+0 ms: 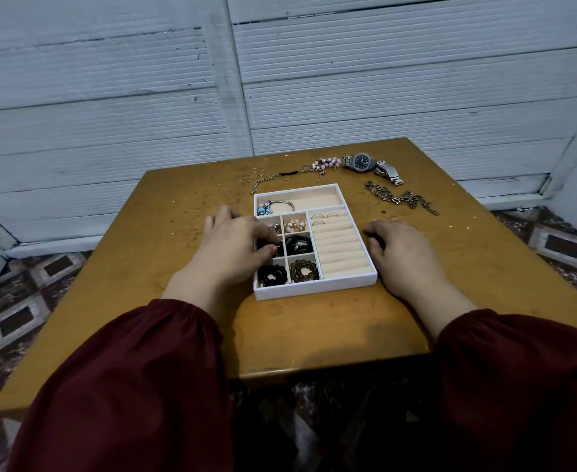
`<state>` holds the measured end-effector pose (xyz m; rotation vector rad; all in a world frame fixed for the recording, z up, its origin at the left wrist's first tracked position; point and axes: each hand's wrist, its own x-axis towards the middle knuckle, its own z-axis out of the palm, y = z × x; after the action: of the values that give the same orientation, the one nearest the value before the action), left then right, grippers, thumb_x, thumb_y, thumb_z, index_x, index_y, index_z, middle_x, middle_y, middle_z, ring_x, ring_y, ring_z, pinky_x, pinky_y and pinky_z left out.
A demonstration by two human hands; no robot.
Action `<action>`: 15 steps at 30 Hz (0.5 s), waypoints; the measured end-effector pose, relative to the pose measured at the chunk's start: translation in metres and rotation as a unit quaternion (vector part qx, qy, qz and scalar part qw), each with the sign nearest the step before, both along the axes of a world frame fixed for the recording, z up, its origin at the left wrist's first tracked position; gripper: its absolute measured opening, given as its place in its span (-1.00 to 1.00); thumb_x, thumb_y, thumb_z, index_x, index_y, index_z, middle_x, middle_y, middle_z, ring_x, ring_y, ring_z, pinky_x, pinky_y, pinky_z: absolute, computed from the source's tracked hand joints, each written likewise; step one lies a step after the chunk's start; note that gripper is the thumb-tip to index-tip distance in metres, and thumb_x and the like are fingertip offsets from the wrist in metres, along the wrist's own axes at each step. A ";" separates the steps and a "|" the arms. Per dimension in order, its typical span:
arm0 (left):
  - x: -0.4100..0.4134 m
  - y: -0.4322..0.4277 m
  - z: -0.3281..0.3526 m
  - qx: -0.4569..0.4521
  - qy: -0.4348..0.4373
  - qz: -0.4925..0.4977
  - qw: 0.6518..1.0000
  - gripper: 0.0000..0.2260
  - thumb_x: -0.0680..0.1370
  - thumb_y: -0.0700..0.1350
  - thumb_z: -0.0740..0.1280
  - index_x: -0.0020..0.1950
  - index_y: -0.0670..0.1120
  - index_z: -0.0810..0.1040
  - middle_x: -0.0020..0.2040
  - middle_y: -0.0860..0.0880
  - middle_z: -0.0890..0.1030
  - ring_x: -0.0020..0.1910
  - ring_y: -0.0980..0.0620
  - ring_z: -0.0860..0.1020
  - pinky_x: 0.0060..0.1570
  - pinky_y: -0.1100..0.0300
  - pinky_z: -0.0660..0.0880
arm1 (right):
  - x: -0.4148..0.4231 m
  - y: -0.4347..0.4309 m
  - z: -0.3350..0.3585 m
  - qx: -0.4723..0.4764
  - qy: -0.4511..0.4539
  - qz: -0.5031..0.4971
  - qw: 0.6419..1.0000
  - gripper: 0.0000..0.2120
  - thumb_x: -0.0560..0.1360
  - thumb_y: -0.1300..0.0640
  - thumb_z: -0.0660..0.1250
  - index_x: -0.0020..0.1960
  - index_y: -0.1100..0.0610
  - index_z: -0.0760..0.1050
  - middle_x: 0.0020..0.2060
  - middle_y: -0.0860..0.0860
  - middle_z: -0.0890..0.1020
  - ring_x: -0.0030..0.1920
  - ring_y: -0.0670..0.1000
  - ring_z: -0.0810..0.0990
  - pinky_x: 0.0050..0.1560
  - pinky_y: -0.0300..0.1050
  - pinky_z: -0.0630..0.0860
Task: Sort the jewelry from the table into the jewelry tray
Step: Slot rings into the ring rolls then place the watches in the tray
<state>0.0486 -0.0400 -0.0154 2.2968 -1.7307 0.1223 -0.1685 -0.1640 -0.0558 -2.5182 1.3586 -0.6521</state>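
Note:
The white jewelry tray (314,289) sits mid-table. My left hand (232,248) reaches over its left side and pinches a black bead bracelet (269,249) in the middle-left compartment. My right hand (403,255) rests on the table against the tray's right side, fingers loosely curled, holding nothing. Beyond the tray lie a silver watch (363,162), a pink bead bracelet (326,162), a thin gold chain (266,181), several gold rings (256,172) and a heavy dark link chain (399,198).
The tray holds a bangle with blue charms (275,205) in the top compartment, rings (323,217) in the ring rolls, and bead bracelets (302,269) in the small cells. The wooden table (178,267) stands against a white panelled wall.

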 end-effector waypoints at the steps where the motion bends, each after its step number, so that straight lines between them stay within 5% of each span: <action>1: 0.001 0.000 0.000 0.000 0.012 0.005 1.000 -0.80 0.51 0.11 0.33 0.12 0.20 0.59 0.06 0.11 0.56 0.06 0.04 0.20 -0.07 0.10 0.07 | 0.000 0.000 0.000 0.001 0.001 0.000 1.000 -0.70 0.55 0.15 0.18 0.24 0.08 0.52 0.14 0.08 0.60 0.19 0.10 0.49 0.20 0.05 0.42; 8: -0.001 0.005 0.002 -0.103 0.046 0.038 0.993 -0.89 0.52 0.08 0.31 -0.02 0.14 0.59 0.00 0.13 0.60 0.05 0.01 0.33 -0.05 0.10 0.18 | -0.001 0.001 0.001 0.002 -0.007 -0.003 1.000 -0.70 0.54 0.15 0.19 0.23 0.08 0.52 0.15 0.08 0.60 0.19 0.10 0.49 0.20 0.03 0.42; 15: -0.004 0.009 -0.002 -0.062 0.025 0.071 0.995 -0.88 0.50 0.10 0.33 -0.05 0.13 0.63 0.09 0.06 0.49 0.17 -0.06 0.28 -0.03 0.10 0.11 | 0.000 0.001 0.001 0.003 -0.013 -0.002 1.000 -0.70 0.54 0.16 0.19 0.23 0.07 0.53 0.15 0.08 0.60 0.20 0.10 0.49 0.19 0.03 0.42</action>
<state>0.0451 -0.0313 -0.0171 2.3096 -1.4923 0.1902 -0.1689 -0.1626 -0.0552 -2.4939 1.3548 -0.6788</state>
